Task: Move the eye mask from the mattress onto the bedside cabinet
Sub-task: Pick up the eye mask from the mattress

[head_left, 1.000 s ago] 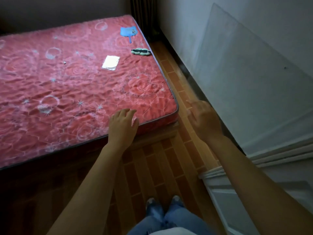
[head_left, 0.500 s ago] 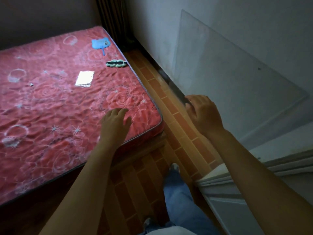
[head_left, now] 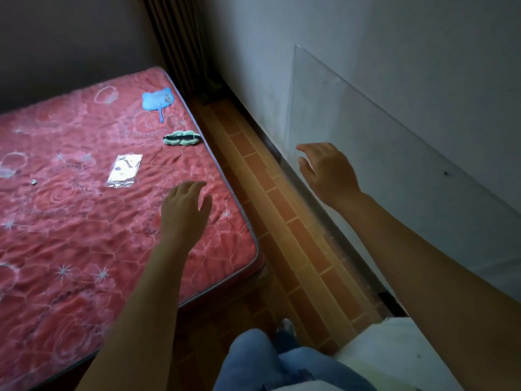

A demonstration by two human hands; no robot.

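Head: eye mask (head_left: 181, 138) crosswise (mattress (head_left: 70, 221) edge)

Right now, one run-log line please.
phase: approach | eye mask: on mattress, untouched | left hand: open, empty | right hand: open, empty

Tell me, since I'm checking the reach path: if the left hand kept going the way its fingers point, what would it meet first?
Probably the eye mask. The left hand points up the mattress with only bare fabric between; depth is uncertain.

Dim room, grey wall (head_left: 366, 38), brick-patterned floor (head_left: 282, 215), clear sheet (head_left: 394, 170) leaning on wall, dark curtain (head_left: 180, 43)
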